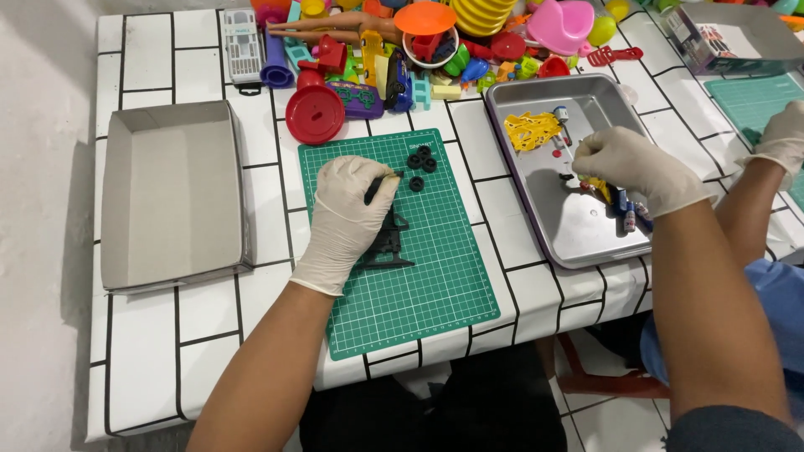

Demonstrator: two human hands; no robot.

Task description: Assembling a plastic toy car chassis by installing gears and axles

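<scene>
My left hand [347, 213], in a white glove, is closed on a black plastic toy frame [389, 243] that rests on the green cutting mat [435, 285]. Several small black wheels [420, 161] lie on the mat just beyond it. My right hand [632, 167], also gloved, reaches into the metal tray [578, 230] and pinches small parts there. A yellow plastic piece [532, 130] and a few small parts [626, 209] lie in the tray.
An empty grey cardboard box [172, 192] lies at the left. A heap of colourful plastic toys [419, 50] fills the far edge, with a red disc [315, 114] near the mat. Another person's gloved hand [779, 134] and arm are at the right, by a teal mat [754, 100].
</scene>
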